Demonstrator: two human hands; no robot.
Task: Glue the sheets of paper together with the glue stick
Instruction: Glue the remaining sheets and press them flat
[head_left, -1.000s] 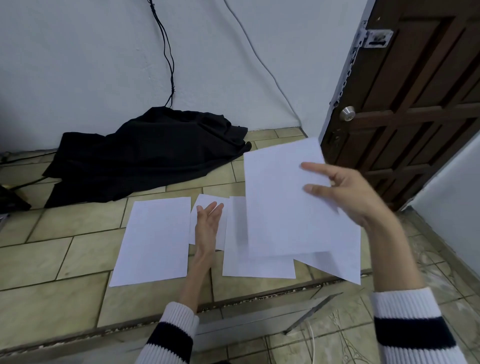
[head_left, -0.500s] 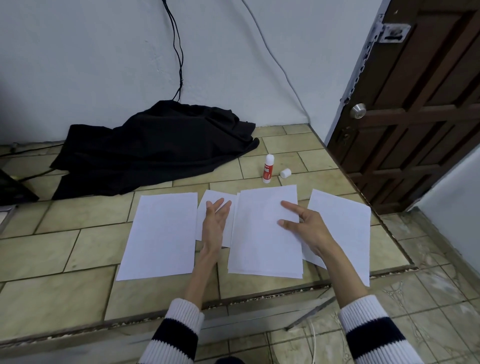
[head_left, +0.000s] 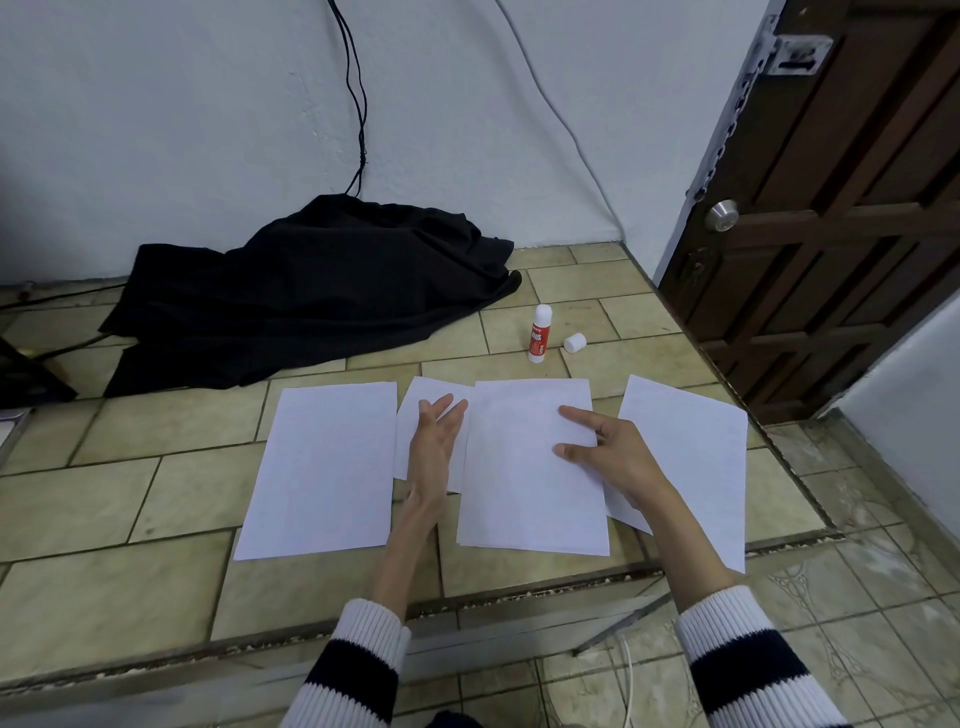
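tiled floor (head_left: 171, 483): both hands flat, fingers spread, left hand (head_left: 434, 447) beside, right hand (head_left: 615, 457) on the paper stack (head_left: 519, 488).

White ribbed knit sleeves (head_left: 727, 618), dark, perhaps navy, stripes

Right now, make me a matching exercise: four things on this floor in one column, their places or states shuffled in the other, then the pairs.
Things:
1. glue stick
2. white cap
3. black cloth
4. middle paper stack

States:
A. heaped against the wall
B. under the right hand
C. standing upright, uncapped
D. lying loose on a tile

Pairs: 1-C, 2-D, 3-A, 4-B
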